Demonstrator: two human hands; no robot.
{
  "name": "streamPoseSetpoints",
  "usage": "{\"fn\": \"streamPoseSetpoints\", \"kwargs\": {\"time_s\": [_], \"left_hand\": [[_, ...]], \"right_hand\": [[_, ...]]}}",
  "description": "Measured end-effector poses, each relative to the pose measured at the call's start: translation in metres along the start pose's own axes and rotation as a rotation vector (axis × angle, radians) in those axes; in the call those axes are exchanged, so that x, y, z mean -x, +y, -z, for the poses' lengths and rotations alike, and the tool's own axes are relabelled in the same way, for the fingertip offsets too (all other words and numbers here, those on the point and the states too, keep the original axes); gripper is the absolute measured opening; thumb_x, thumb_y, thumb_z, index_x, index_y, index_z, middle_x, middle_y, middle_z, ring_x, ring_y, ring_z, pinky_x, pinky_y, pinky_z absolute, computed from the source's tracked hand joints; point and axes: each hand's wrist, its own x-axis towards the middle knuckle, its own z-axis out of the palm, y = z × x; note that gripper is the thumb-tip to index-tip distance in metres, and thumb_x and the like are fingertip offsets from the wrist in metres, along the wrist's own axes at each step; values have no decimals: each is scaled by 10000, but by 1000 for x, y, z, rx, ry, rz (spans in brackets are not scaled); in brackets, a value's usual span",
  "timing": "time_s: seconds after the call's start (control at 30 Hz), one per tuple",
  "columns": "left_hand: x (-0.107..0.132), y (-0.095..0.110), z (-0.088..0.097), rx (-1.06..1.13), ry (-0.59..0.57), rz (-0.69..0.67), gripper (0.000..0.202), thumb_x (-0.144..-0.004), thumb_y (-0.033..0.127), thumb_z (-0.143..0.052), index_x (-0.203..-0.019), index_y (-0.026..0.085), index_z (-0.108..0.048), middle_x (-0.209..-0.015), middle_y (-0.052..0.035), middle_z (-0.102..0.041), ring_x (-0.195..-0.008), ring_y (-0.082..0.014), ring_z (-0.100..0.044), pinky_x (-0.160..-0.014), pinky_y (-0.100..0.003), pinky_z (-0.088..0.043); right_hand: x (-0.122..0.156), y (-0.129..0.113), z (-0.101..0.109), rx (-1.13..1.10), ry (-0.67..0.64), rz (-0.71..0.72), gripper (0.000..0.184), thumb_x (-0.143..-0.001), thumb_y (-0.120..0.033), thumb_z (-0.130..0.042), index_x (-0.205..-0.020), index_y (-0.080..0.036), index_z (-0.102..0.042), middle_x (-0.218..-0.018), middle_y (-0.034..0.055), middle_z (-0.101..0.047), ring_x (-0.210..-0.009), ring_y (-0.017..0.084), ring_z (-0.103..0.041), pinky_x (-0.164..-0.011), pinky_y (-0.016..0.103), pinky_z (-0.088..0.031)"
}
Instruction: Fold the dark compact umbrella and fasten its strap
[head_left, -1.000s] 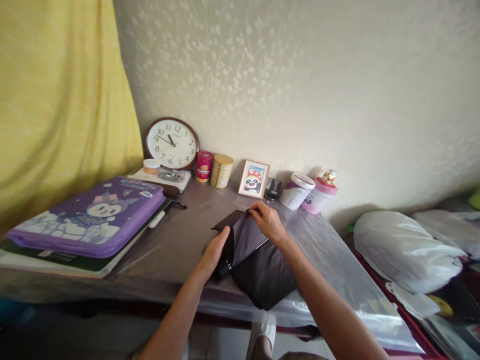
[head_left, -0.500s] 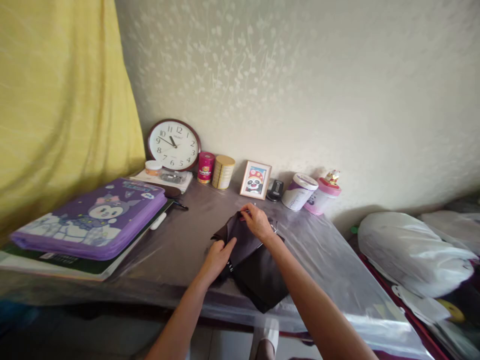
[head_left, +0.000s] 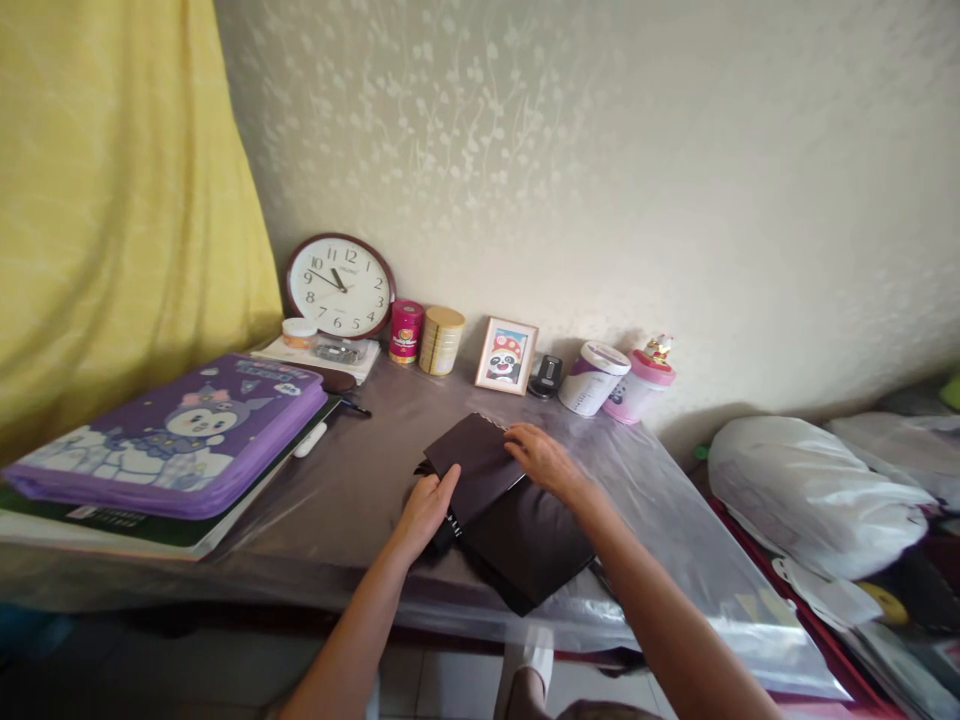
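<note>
A folded dark cloth item [head_left: 504, 508] lies on the plastic-covered table [head_left: 352, 480], near its front edge. Its upper flap is folded flat over the rest. My left hand [head_left: 426, 508] rests on the left edge of the dark cloth item, fingers pressed against the fold. My right hand [head_left: 546, 460] lies flat on the upper right of the flap, fingers stretched out.
A purple cartoon case [head_left: 180, 430] on books sits at the left. Along the wall stand a clock [head_left: 339, 285], a red tin [head_left: 406, 331], a gold tin [head_left: 441, 340], a panda picture [head_left: 507, 356] and two cups [head_left: 615, 382]. White bags [head_left: 810, 495] lie at right. A yellow curtain [head_left: 112, 220] hangs at left.
The flap that my right hand held raised has been laid down flat on the dark cloth item. My right hand has let go and now lies open on it.
</note>
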Motion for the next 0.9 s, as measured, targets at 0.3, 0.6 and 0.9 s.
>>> {"fn": "streamPoseSetpoints", "kwargs": {"time_s": [0.3,0.6,0.9], "left_hand": [[-1,-3,0,54,-20,-52,525,-769,587,-367,-781,133,-632,-811,-56,-676,-875,-233,-592,-734,-256,-427],[0,-5,-1,53,0,-80,556,-773,586,-380,-912,123,-654,-886,-68,-685,-925,-258,-585,-799,-292,-418],[0,-7,-1,49,-24,-95,544,-795,568,-364,-984,134,-633,-939,-60,-679,-985,-251,-574,-842,-297,-413]], "right_hand": [[77,-24,72,-289,-331,83,274,-806,-359,-548,-1061,-267,-581,-1103,22,-614,-1008,177,-566,-883,318,-447],[125,-37,62,-191,-423,101,470,-685,-232,-647,-1141,-264,-540,-1325,58,-448,-1216,247,-398,-1016,395,-328],[126,-32,52,-65,-312,183,408,-724,-115,-510,-1121,-207,-525,-1290,64,-468,-1219,182,-379,-1038,360,-290]]}}
